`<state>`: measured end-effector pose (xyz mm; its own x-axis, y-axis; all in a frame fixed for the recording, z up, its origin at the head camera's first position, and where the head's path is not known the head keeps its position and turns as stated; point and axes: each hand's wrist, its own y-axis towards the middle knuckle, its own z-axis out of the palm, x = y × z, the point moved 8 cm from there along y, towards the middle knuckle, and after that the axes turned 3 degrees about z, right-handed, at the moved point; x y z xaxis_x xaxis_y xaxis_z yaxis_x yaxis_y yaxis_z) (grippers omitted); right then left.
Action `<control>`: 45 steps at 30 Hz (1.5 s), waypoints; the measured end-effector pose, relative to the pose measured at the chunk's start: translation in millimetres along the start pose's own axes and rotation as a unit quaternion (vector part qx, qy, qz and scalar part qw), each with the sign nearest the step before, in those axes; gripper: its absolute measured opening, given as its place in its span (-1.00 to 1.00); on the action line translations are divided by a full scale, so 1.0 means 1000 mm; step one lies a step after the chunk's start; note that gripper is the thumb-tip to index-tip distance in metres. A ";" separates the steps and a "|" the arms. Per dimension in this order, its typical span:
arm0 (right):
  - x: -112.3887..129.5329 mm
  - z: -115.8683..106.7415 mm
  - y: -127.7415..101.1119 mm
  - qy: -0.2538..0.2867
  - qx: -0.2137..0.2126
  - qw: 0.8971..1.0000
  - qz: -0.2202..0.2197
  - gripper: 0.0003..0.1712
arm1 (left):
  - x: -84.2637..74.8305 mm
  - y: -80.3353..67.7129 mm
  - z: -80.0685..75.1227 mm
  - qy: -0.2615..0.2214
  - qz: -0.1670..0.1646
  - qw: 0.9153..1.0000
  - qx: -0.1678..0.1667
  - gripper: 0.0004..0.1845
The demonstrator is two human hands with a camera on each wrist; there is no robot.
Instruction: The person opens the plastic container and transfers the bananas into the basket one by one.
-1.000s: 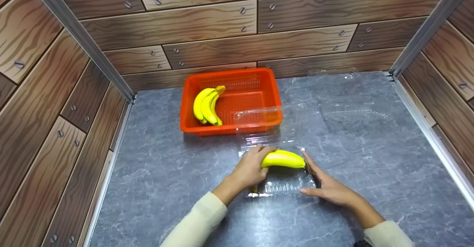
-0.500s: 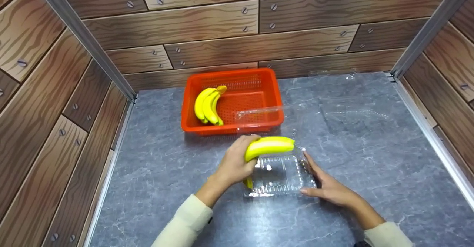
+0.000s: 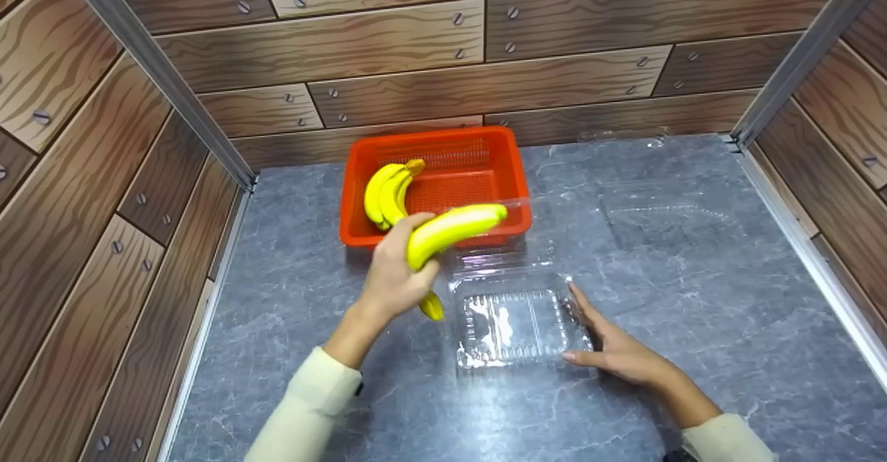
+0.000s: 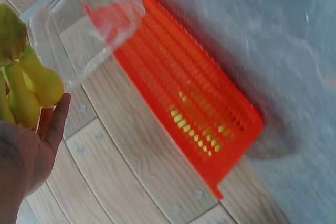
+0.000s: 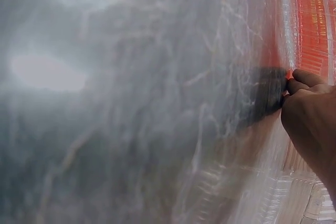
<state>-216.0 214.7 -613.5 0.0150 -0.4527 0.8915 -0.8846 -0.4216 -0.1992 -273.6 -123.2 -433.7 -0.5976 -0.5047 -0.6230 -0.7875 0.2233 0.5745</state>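
My left hand (image 3: 395, 275) grips a bunch of yellow bananas (image 3: 454, 233) above the table, left of an open clear plastic clamshell container (image 3: 516, 327). In the left wrist view, several bananas (image 4: 31, 87) of the bunch show beyond the hand, joined at a brownish-green stem. My right hand (image 3: 620, 351) holds the right side of the container, with the thumb at the front corner and a finger at the back one. Its raised lid leans back towards an orange-red basket (image 3: 518, 171). In the right wrist view, the fingertips (image 5: 304, 78) meet the clear plastic.
Another banana bunch (image 3: 381, 192) lies in the left part of the basket. A second clear container (image 3: 669, 206) stands open at the back right of the grey marbled table (image 3: 291, 351). Wood-patterned walls (image 3: 388, 39) enclose the back and sides.
The left hand has lifted the banana bunch out of the clear container and carried it left and back, towards the basket. The right hand has stayed on the container.
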 end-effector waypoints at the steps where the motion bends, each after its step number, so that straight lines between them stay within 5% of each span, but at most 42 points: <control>1: 0.000 0.000 0.000 0.000 0.000 1.000 0.001 0.39 | 0.002 0.002 -0.004 -0.002 0.001 1.000 -0.009 -0.33; 10: 0.000 -0.002 0.000 -0.005 -0.002 1.000 0.005 0.38 | 0.027 0.025 -0.036 0.024 -0.013 0.997 -0.074 -0.33; 17: 0.003 -0.003 0.000 -0.003 0.007 1.000 0.008 0.37 | 0.055 0.043 -0.042 0.057 -0.102 0.990 -0.080 -0.37; 24: 0.002 -0.003 -0.001 0.001 0.006 1.000 0.007 0.37 | 0.073 0.058 -0.016 0.094 -0.166 0.980 -0.058 -0.44; 39: -0.003 -0.002 0.001 -0.006 0.007 1.000 0.014 0.37 | 0.117 0.088 0.041 0.072 -0.241 0.968 -0.002 -0.48; 42: -0.002 -0.002 0.001 -0.007 0.007 1.000 0.013 0.37 | 0.132 0.092 0.051 0.045 -0.260 0.965 -0.002 -0.51; 45: 0.000 0.000 0.001 -0.004 0.011 1.000 0.008 0.37 | 0.177 0.090 0.071 0.030 -0.273 0.961 -0.011 -0.50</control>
<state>-216.7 214.5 -613.7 0.0038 -0.4654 0.8851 -0.8748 -0.4304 -0.2225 -461.2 -133.5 -530.0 -0.0858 -0.5884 -0.8040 -0.9777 -0.1056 0.1816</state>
